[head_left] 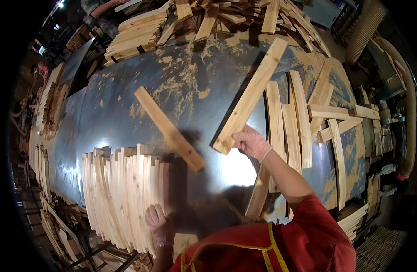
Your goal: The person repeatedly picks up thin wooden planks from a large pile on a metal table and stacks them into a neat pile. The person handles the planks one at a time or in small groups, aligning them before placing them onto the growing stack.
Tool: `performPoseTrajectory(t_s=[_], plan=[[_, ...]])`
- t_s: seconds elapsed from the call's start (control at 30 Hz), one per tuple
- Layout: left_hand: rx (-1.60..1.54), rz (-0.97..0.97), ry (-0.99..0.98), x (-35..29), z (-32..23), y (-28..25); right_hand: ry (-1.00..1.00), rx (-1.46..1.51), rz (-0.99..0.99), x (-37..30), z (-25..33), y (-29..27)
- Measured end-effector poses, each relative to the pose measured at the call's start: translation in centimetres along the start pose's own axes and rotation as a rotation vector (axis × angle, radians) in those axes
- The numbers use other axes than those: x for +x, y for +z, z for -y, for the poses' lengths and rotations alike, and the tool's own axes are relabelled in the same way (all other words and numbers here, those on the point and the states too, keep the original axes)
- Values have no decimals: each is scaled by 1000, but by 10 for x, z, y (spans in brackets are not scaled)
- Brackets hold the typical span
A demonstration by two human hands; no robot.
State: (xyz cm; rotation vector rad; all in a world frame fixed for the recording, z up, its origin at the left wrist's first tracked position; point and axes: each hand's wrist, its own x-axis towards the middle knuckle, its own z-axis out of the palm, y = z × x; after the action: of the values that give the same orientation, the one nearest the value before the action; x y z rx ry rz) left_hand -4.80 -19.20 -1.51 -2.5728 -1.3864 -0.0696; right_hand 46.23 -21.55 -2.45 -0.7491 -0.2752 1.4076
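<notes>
My right hand [253, 143], in a thin pale glove, is closed round the near end of a wooden board [254, 93]. That board slants up and to the right, over the dark metal tabletop [122, 111]. Left of it, a single narrower board [170, 129] lies at a slant on the tabletop. At the lower left, a row of slats [120, 195] is packed side by side. My left hand [157, 221], also gloved, lies against the near right part of this row, its fingers stretched out together and holding nothing.
Several loose boards [300, 118] lie crosswise at the right. A heap of offcuts [231, 16] and a stack of boards [138, 34] stand at the far edge. Sawdust is scattered over the tabletop. A ribbed hose [365, 31] hangs at the far right; another person's arm [102, 9] shows far left.
</notes>
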Motion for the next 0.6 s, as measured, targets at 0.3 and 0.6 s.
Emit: performPoseTrajectory(t_s=[0.3, 0.6], plan=[[-116, 70, -13, -9, 5, -17, 196, -126, -67, -126, -82, 105], [-1238, 543, 3, 9, -66, -104, 126, -1034, 99, -182, -152, 189]])
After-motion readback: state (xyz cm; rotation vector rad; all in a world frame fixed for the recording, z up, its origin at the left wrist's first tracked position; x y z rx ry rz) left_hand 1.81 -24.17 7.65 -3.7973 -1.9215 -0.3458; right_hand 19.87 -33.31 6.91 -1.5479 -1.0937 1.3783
